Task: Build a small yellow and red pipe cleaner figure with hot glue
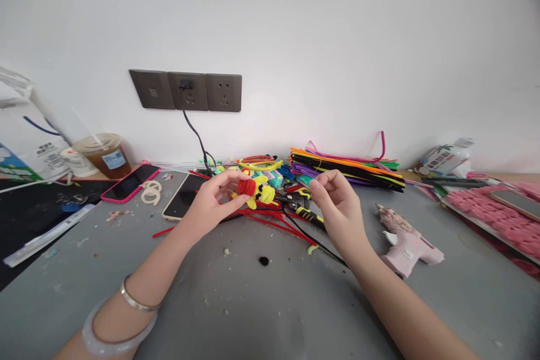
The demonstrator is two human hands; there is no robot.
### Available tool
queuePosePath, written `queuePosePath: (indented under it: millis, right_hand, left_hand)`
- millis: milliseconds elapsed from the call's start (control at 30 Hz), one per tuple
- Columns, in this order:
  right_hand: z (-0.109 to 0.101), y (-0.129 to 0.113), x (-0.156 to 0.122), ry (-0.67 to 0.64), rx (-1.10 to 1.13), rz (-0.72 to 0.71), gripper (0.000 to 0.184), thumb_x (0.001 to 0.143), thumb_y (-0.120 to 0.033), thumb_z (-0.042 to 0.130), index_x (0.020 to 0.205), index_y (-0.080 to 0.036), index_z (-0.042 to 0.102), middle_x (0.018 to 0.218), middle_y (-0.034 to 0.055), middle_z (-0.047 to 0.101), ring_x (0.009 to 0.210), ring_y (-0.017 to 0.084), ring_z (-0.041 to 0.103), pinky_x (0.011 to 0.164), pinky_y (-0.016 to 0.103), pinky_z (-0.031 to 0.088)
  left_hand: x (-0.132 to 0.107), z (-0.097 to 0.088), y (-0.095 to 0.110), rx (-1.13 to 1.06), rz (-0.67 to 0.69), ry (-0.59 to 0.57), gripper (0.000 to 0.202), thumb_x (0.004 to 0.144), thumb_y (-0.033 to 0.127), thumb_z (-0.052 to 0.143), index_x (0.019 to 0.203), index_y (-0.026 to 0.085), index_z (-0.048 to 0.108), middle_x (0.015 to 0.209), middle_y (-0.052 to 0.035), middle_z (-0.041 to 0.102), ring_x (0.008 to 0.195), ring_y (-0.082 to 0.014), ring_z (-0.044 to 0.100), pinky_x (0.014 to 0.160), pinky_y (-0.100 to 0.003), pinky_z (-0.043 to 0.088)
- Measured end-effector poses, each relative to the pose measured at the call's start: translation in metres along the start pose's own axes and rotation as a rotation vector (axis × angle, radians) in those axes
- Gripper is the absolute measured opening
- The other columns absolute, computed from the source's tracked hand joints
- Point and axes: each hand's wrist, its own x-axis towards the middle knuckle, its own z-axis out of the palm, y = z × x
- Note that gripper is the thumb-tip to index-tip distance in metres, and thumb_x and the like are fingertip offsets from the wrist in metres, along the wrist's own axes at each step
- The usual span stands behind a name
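Note:
A small pipe-cleaner figure [264, 193], red at one side and yellow with black details at the other, is gripped between the thumb and fingers of my left hand [215, 202]. To its right, my right hand [340, 208] is raised with thumb and fingertips pinched together; whatever lies between them, if anything, is too small to make out. The two hands are apart. Behind and between them lie pliers [310, 217] with black and yellow handles. Loose red pipe cleaners [276, 224] spread under the figure. A black fuzzy bit [264, 261] rests on the grey table [236, 304].
A thick bundle of coloured pipe cleaners [350, 171] lies against the wall. On the right are a pink glue gun [409, 247] and a bottle [449, 156]. A drink cup [105, 156], a pink-edged phone [130, 183] and a second phone [183, 199] are on the left.

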Motion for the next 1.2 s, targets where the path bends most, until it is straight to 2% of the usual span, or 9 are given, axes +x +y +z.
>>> queuePosePath:
  millis: [133, 233, 367, 433, 533, 733, 967, 1067, 1200]
  right_hand:
    - [0.002, 0.005, 0.001, -0.108, 0.029, 0.058, 0.035, 0.094, -0.052, 0.054, 0.075, -0.023, 0.048, 0.066, -0.0024, 0.045, 0.059, 0.014, 0.038, 0.052, 0.026, 0.035]
    - [0.005, 0.002, -0.001, -0.224, 0.005, 0.138, 0.033, 0.094, -0.053, 0.053, 0.082, -0.022, 0.057, 0.072, 0.0, 0.052, 0.065, 0.015, 0.046, 0.06, 0.028, 0.042]
    - [0.01, -0.004, -0.007, -0.465, 0.106, 0.282, 0.032, 0.089, -0.051, 0.063, 0.102, -0.022, 0.065, 0.099, 0.0061, 0.067, 0.089, 0.02, 0.062, 0.081, 0.031, 0.051]
    - [0.013, -0.004, -0.009, -0.621, 0.214, 0.341, 0.033, 0.087, -0.046, 0.069, 0.112, -0.024, 0.064, 0.115, 0.0074, 0.068, 0.107, 0.023, 0.063, 0.093, 0.034, 0.049]
    - [0.015, -0.002, -0.012, -0.714, 0.299, 0.401, 0.036, 0.084, -0.04, 0.074, 0.116, -0.025, 0.067, 0.121, 0.0073, 0.069, 0.111, 0.024, 0.063, 0.092, 0.035, 0.05]
    - [0.015, 0.001, -0.011, -0.634, 0.275, 0.462, 0.027, 0.077, -0.041, 0.08, 0.094, -0.019, 0.077, 0.098, 0.006, 0.076, 0.087, 0.021, 0.065, 0.085, 0.034, 0.049]
    - [0.015, 0.0, -0.009, -0.532, 0.293, 0.511, 0.028, 0.072, -0.044, 0.083, 0.07, -0.018, 0.07, 0.072, 0.001, 0.066, 0.069, 0.014, 0.056, 0.069, 0.027, 0.046]
    - [0.012, 0.005, -0.004, -0.396, 0.338, 0.475, 0.031, 0.074, -0.048, 0.081, 0.071, -0.019, 0.068, 0.066, -0.0014, 0.06, 0.064, 0.012, 0.051, 0.064, 0.025, 0.043]
    - [0.003, 0.012, 0.008, -0.042, 0.494, 0.445, 0.034, 0.067, -0.045, 0.086, 0.068, -0.02, 0.063, 0.067, -0.0032, 0.056, 0.06, 0.01, 0.046, 0.055, 0.021, 0.039]
  left_hand:
    - [0.003, -0.009, -0.002, -0.018, 0.012, -0.059, 0.027, 0.08, 0.033, 0.072, 0.104, 0.021, 0.067, 0.112, -0.0093, 0.068, 0.099, -0.0214, 0.067, 0.083, -0.033, 0.056]
    - [0.003, -0.009, -0.005, -0.064, 0.002, -0.082, 0.03, 0.081, 0.035, 0.073, 0.106, 0.02, 0.067, 0.113, -0.0102, 0.067, 0.1, -0.0225, 0.066, 0.084, -0.034, 0.054]
    - [0.002, -0.006, -0.005, -0.125, -0.013, -0.086, 0.03, 0.081, 0.034, 0.074, 0.106, 0.02, 0.066, 0.115, -0.0103, 0.067, 0.104, -0.0241, 0.064, 0.082, -0.032, 0.052]
    - [0.001, -0.004, -0.002, -0.131, -0.011, -0.098, 0.029, 0.081, 0.033, 0.074, 0.106, 0.02, 0.065, 0.112, -0.0094, 0.067, 0.103, -0.0238, 0.064, 0.08, -0.031, 0.052]
    - [-0.001, -0.001, 0.002, -0.133, -0.008, -0.118, 0.028, 0.082, 0.033, 0.073, 0.105, 0.02, 0.066, 0.109, -0.0088, 0.067, 0.098, -0.0224, 0.064, 0.081, -0.032, 0.052]
    - [-0.005, 0.007, 0.002, -0.198, -0.032, -0.136, 0.028, 0.081, 0.032, 0.075, 0.104, 0.02, 0.066, 0.109, -0.0078, 0.067, 0.093, -0.0197, 0.063, 0.082, -0.032, 0.053]
    - [-0.003, 0.007, 0.001, -0.268, -0.035, -0.077, 0.027, 0.079, 0.031, 0.077, 0.102, 0.021, 0.067, 0.106, -0.007, 0.068, 0.101, -0.0215, 0.063, 0.082, -0.03, 0.052]
    - [0.0, 0.001, -0.002, -0.291, -0.04, 0.007, 0.028, 0.077, 0.03, 0.079, 0.102, 0.022, 0.068, 0.107, -0.0059, 0.069, 0.104, -0.0208, 0.063, 0.086, -0.029, 0.052]
    - [0.004, -0.008, -0.007, -0.366, -0.055, 0.146, 0.029, 0.075, 0.031, 0.081, 0.099, 0.023, 0.069, 0.097, -0.0031, 0.07, 0.094, -0.0182, 0.064, 0.083, -0.029, 0.053]
